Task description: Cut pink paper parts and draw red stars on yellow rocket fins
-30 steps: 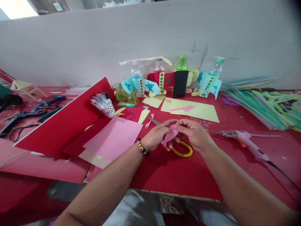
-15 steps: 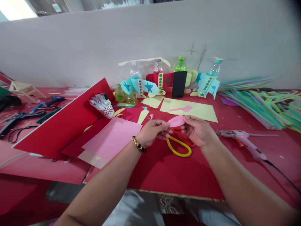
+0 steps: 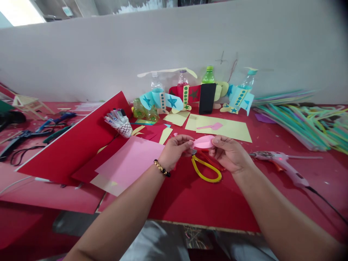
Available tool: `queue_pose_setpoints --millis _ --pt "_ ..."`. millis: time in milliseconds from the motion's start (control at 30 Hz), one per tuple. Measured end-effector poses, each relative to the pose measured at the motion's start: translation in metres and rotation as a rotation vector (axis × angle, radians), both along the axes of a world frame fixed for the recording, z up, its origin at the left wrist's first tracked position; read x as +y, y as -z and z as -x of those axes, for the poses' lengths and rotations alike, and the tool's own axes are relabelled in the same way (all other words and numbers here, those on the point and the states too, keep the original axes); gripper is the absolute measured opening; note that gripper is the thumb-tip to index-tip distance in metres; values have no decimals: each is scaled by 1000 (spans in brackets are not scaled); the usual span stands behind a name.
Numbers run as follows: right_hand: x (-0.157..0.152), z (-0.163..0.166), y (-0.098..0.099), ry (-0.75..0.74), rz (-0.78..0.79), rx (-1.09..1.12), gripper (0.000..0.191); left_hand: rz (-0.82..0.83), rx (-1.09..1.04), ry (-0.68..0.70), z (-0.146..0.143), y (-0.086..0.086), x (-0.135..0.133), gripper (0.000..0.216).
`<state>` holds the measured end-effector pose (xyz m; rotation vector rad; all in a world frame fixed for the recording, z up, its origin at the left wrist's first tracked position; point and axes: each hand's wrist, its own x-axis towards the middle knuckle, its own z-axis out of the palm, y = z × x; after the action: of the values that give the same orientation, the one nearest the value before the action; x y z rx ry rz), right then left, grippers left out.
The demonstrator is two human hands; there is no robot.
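Both hands hold one small pink paper cut-out [image 3: 203,142] above the red table [image 3: 190,199]. My left hand [image 3: 176,150], with a bead bracelet on its wrist, pinches the cut-out's left end. The right end is pinched by my right hand [image 3: 230,154]. Scissors with yellow and red handles [image 3: 206,168] lie on the table just below the hands. A pink paper sheet [image 3: 130,163] lies to the left of my left hand.
A pink glue gun [image 3: 282,166] with its cord lies at the right. Yellow sheets [image 3: 225,128], bottle planes [image 3: 163,99] and a black phone [image 3: 207,98] stand at the back. Coloured paper stacks [image 3: 307,119] sit far right. A red board [image 3: 73,141] and a marker cup [image 3: 119,121] are at the left.
Both hands lifted the pink cut-out up off the scissors and turned it flat between them. The scissors now lie uncovered on the table.
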<state>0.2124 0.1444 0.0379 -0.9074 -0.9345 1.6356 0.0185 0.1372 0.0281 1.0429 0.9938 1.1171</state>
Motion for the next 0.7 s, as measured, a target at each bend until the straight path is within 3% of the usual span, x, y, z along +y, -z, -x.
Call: queue_pose_setpoints --millis 67,167,267,367,500,600,700 --pt "0 1 0 24 2 -3 30 -108 72 -105 -2 -1 -2 29" --pt "-2 5 0 74 8 6 31 -395 356 -275 -5 -1 -7 43" --pt "-6 12 1 61 4 27 30 -542 512 -253 -8 -1 -12 46" --pt "-10 17 3 -4 -31 38 30 -467 389 -147 -12 -1 -16 35" --pt "-11 18 5 -43 -47 46 31 -282 63 -44 -18 0 -15 29" --pt "-9 14 4 -28 -44 56 28 -90 -141 -84 -16 0 -10 22" --pt "-4 8 1 55 -58 66 25 1 -234 -220 -7 -1 -2 14"
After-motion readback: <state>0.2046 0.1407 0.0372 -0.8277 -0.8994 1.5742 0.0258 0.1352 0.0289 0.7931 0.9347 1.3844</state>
